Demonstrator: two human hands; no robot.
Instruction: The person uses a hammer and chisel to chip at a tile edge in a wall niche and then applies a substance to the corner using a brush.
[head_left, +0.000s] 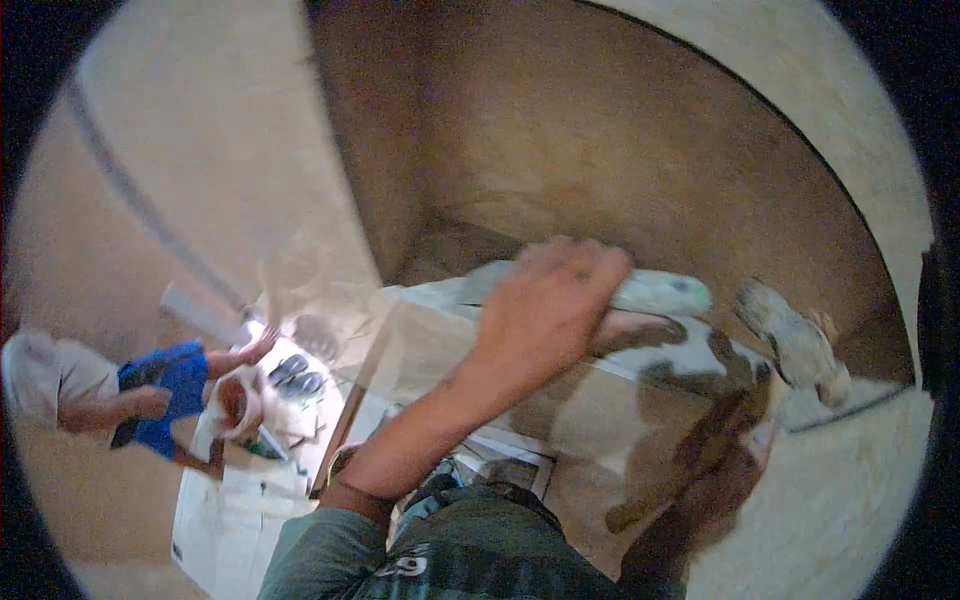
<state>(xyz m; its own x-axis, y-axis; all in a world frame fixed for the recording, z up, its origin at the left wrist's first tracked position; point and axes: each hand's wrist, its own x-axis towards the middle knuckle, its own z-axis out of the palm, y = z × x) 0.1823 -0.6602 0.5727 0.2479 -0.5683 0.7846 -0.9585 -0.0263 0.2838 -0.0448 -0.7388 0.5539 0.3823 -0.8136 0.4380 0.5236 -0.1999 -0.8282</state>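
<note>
My left hand point(555, 300) reaches across a recessed shelf, its fingers wrapped over a long pale green-white thing with a rounded end point(668, 292). It looks like a bottle or a rolled packet; its kind is unclear. White sheeting point(660, 355) with dark shadow patches lies under it along the shelf's front edge. Lower down on the right, my right hand point(728, 478) is in shadow beside the front of the shelf. Its fingers are too dark to make out. A crumpled, whitish cloth-like thing point(795, 340) lies on the right end of the shelf.
Brown walls point(620, 130) enclose the recess at the back and left. On the left, well below, a person in blue shorts point(165, 395) is beside a reddish bucket point(238, 400), near a bright light point(255, 328) and dark slippers point(295, 375). A white panel point(235, 525) stands at lower left.
</note>
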